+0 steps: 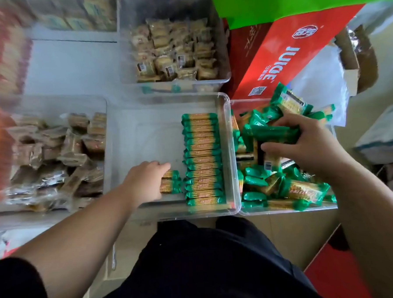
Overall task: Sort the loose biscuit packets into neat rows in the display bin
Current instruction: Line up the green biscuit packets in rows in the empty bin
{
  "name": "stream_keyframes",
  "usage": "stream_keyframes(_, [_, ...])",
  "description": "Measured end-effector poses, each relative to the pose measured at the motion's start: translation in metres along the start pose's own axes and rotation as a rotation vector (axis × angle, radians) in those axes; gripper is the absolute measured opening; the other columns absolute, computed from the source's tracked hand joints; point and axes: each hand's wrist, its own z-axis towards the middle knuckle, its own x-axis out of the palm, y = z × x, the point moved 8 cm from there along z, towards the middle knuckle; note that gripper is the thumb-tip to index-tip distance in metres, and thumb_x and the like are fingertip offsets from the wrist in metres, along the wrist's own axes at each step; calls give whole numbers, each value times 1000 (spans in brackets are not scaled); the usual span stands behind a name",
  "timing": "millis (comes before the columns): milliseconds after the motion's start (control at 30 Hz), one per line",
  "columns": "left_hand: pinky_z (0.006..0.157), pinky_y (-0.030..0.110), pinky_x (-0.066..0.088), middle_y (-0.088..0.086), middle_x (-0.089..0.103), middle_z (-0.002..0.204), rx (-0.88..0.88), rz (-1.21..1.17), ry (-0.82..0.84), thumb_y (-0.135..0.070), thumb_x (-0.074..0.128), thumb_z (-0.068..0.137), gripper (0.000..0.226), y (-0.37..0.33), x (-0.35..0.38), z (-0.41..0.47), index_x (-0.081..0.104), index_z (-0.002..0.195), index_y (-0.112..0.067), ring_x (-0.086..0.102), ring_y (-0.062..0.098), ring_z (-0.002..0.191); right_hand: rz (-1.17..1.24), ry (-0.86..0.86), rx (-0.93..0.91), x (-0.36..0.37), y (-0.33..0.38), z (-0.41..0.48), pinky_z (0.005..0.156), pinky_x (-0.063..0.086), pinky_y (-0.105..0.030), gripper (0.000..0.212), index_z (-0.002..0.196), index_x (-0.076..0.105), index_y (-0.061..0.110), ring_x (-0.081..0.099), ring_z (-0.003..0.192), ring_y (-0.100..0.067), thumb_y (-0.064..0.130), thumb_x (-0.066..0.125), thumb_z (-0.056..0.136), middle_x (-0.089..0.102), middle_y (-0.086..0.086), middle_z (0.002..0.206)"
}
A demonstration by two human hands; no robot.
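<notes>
**Both Hands Held Green Biscuit Packets**

On the far left sat a clear tub (104, 140) full of brown packets all jumbled up.

Next to it, in the middle, was the display bin (144, 133). It was clear plastic, and its left side was bare. The left hand (147, 181) reached into it near the front. The hand lay over the left ends of two packets (172, 184), with the fingers bent down round them. These two lay side by side, just left of the neat row (203, 160).

The neat row ran from the back of the bin to the front, along its right wall. Each packet in it was long and thin. The middle was golden yellow with biscuits showing, and both ends were shiny green. They lay flat, one touching the next.

Behind the display bin stood a far tub (222, 56) with pale tan packets inside.

To the right, touching the display bin, was another clear tub (285, 210). The loose pile (291, 189) of the same green and gold packets filled it, pointing every which way. The right hand (304, 147) was on top of the pile. Its fingers and thumb were curled tight round a bundle of packets (272, 133).

Behind that lay a red juice box (288, 53).
</notes>
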Motion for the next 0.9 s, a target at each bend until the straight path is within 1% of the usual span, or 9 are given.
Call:
stream_keyframes(100, [85, 38, 51, 3, 57, 118, 33, -115, 175, -56, 84, 73, 76, -3, 23, 0, 50, 133, -22, 57, 23, 103, 71, 17, -42, 29, 31, -4, 54, 45, -16, 32, 88, 66, 29, 61, 62, -4, 32, 92, 69, 68, 11, 76])
stream_keyframes(200, [97, 39, 50, 3, 52, 127, -15, -375, 208, -55, 84, 74, 80, 0, 26, -5, 51, 139, -21, 56, 23, 110, 34, 89, -66, 73, 48, 3, 56, 40, -10, 34, 90, 64, 30, 58, 66, 5, 40, 90, 69, 64, 16, 79])
stream_keyframes(300, [89, 32, 49, 6, 61, 125, -63, -470, 151, -37, 86, 77, 67, 13, 24, -7, 59, 136, -18, 60, 23, 106, -3, 138, -94, 116, 61, 14, 62, 44, -10, 39, 99, 64, 28, 60, 73, 6, 44, 88, 72, 62, 20, 83])
stream_keyframes(400, [81, 31, 47, 4, 65, 119, -148, -467, 81, -43, 91, 69, 73, 25, 25, -8, 59, 131, -20, 60, 22, 99, -34, 157, -134, 154, 74, 29, 73, 55, -28, 45, 102, 61, 26, 63, 81, -9, 47, 86, 72, 66, 13, 93])
stream_keyframes(500, [71, 31, 46, 4, 64, 109, -203, -483, 69, -45, 95, 63, 73, 25, 28, -7, 59, 122, -20, 61, 22, 89, -86, 180, -165, 187, 84, 45, 74, 57, -36, 47, 104, 59, 23, 64, 84, -17, 44, 86, 73, 70, 6, 98])
stream_keyframes(633, [73, 28, 40, 1, 65, 111, -230, -679, 16, -37, 91, 71, 58, 25, 31, -11, 66, 120, -20, 60, 18, 94, -185, 266, -216, 227, 86, 57, 69, 53, -29, 45, 108, 55, 23, 63, 83, -19, 40, 84, 78, 70, 2, 102])
stream_keyframes(733, [79, 26, 39, -3, 57, 109, -231, -641, -54, -29, 89, 76, 53, 29, 30, -19, 64, 122, -22, 59, 17, 99, -380, 352, -276, 249, 80, 57, 76, 51, -32, 45, 116, 53, 24, 60, 92, -21, 39, 79, 82, 64, 2, 106])
stream_keyframes(800, [80, 30, 47, -2, 57, 108, -221, -496, -110, -36, 90, 74, 63, 27, 24, -23, 54, 124, -21, 61, 19, 97, -516, 405, -320, 258, 72, 53, 86, 49, -37, 45, 119, 51, 27, 57, 100, -22, 44, 75, 85, 63, 2, 110])
stream_keyframes(900, [83, 37, 58, 1, 59, 117, -217, -287, -137, -54, 87, 71, 87, 20, 20, -23, 37, 134, -21, 64, 21, 98, -676, 430, -436, 262, 65, 46, 103, 39, -44, 52, 126, 49, 33, 49, 115, -21, 59, 68, 85, 60, 6, 120])
